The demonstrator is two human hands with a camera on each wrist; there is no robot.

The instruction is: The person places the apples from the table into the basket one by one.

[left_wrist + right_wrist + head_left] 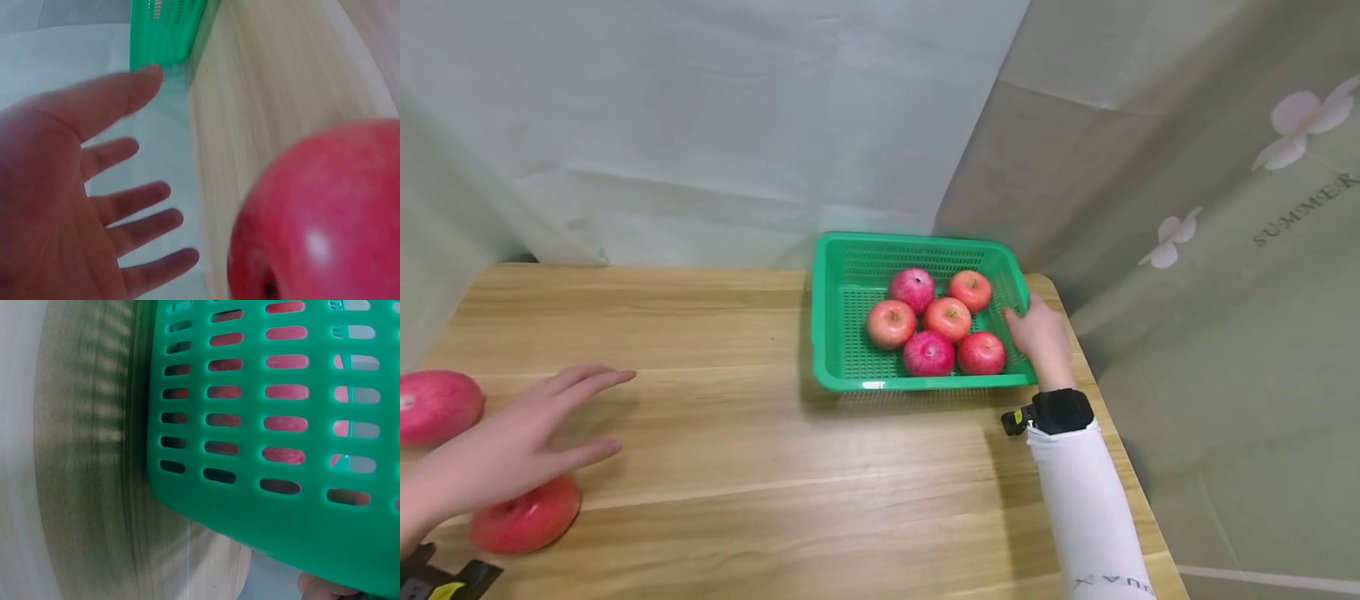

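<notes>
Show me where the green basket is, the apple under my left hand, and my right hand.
green basket (831,333), head view, bare floor near its left wall
apple (531,518), head view, its red side below the left hand
right hand (1041,337), head view, back of the hand

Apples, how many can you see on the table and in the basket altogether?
8. Six sit in the green basket at the table's far right. Two lie on the table at near left: one at the edge, one under the left hand. More may lie out of view.
</notes>
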